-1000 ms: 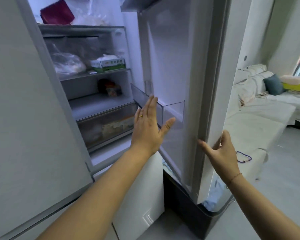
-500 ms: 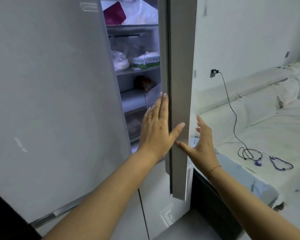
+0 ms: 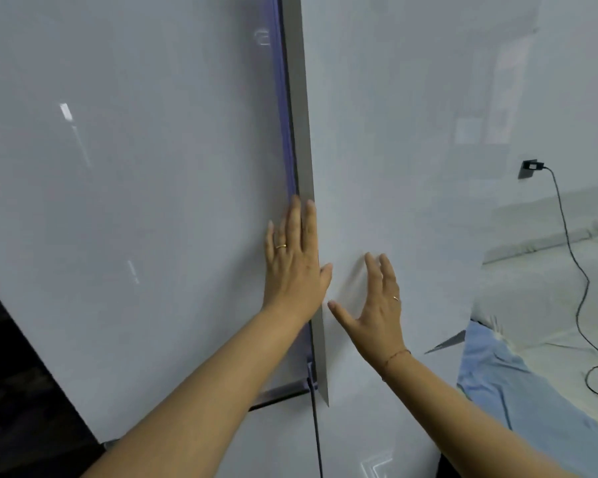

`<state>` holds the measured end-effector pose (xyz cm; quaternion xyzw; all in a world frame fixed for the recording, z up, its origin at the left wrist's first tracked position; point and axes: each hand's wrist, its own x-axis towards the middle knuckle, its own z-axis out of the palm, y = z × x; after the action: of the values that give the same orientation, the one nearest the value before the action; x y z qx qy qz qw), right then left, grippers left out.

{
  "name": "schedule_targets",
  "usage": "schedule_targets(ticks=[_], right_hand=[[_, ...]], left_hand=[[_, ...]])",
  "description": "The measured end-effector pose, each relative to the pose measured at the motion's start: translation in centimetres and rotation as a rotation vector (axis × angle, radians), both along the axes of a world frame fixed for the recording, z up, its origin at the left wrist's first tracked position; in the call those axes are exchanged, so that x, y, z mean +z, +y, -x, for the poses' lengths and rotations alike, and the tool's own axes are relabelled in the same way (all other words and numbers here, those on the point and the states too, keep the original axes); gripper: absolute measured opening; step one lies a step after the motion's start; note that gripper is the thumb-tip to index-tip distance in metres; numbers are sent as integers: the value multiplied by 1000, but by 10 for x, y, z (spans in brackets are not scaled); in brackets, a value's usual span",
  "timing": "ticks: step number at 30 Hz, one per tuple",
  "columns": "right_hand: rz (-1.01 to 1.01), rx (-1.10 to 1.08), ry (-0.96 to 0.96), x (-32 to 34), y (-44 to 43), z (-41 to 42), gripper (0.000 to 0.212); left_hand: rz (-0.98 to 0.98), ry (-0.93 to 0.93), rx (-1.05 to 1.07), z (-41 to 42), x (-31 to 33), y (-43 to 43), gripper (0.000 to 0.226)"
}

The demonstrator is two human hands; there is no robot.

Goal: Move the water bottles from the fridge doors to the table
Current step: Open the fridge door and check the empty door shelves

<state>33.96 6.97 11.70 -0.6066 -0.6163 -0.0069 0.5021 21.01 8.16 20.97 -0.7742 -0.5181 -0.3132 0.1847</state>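
Two pale grey fridge doors fill the view. My left hand [image 3: 294, 267] lies flat, fingers apart, on the left fridge door [image 3: 135, 201] right at its inner edge. My right hand [image 3: 377, 305] presses flat on the right fridge door [image 3: 394, 150], fingers spread. Only a thin dark gap shows between the two doors, and the right door's edge stands slightly proud. No water bottle is in view. The fridge's inside is hidden.
A sofa with a pale cover [image 3: 549, 288] stands to the right, with a blue cloth [image 3: 504, 384] at its near end. A black cable [image 3: 573, 263] runs from a wall plug [image 3: 530, 167] down onto the sofa. A dark surface [image 3: 21, 391] sits lower left.
The right door has swung nearly closed, hiding the shelves and food. Both hands moved from the door's edge to lie flat on the door fronts.
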Motion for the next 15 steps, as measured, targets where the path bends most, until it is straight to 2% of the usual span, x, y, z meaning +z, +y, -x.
schedule_targets(ticks=[6, 11, 15], right_hand=[[48, 45, -90, -10, 29, -15, 89], [122, 69, -156, -20, 46, -17, 88], [127, 58, -186, -28, 51, -15, 89]], left_hand=[[-150, 162, 173, 4, -12, 32, 106], [-19, 231, 225, 8, -21, 45, 98], [-37, 243, 254, 11, -23, 46, 97]])
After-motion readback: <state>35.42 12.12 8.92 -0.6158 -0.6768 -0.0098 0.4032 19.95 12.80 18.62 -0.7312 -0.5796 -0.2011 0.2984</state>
